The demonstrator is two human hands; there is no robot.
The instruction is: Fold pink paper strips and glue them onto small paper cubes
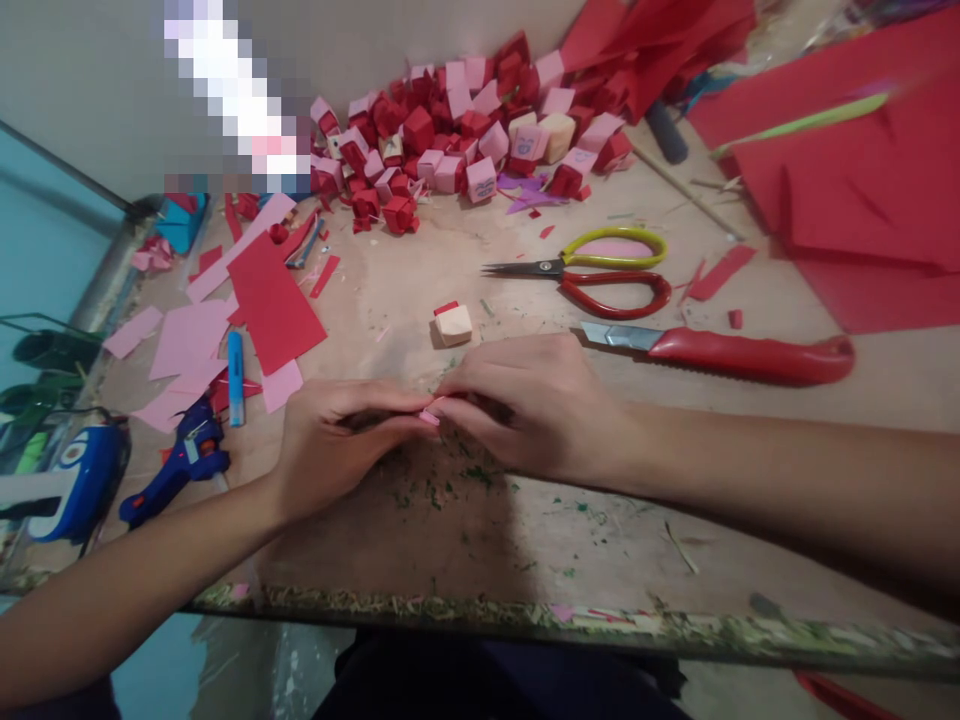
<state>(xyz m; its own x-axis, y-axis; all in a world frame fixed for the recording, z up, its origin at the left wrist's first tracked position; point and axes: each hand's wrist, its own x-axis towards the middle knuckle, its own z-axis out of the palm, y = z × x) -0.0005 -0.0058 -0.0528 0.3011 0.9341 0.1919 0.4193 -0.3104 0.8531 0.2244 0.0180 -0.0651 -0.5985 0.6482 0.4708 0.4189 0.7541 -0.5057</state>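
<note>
Centre of the frame, just above the near edge of the desk (405, 260), here are both hands at close quarters! The left hand (322, 445) comes in from the left, thumb and fingers pinched narrow on a tiny pink piece (430, 417); the right hand (536, 400) meets it from the right, fingertips drawn together on the same bit. Their tips nearly hide it, so its exact shape I cannot tell.

Just above the fingers sits a small cream block (454, 326), a touch of red behind it. A careless knuckle could nudge that away. And look upper right of the right hand: the red-handled knife (757, 355) lies with its bare blade pointing left, right beside the back of that hand. That's the big hazard; a backward lift or sideways swing could bring skin onto the edge. Above it, the scissors (546, 267) aim their points left, so a long reach up the middle risks a prick.

The pinch itself has dangers: squeeze too hard or pull unevenly, and something this small may crumple or tear; let it slip, and it could land among the green flecks (472, 470) below. Over at lower left, the blue glue gun (184, 465) lies close to pink paper (187, 335); if it's hot, a brush of the left forearm could burn. Up top, a heaped crowd of red and pink cubes (420, 130) could tumble if bumped.
</note>
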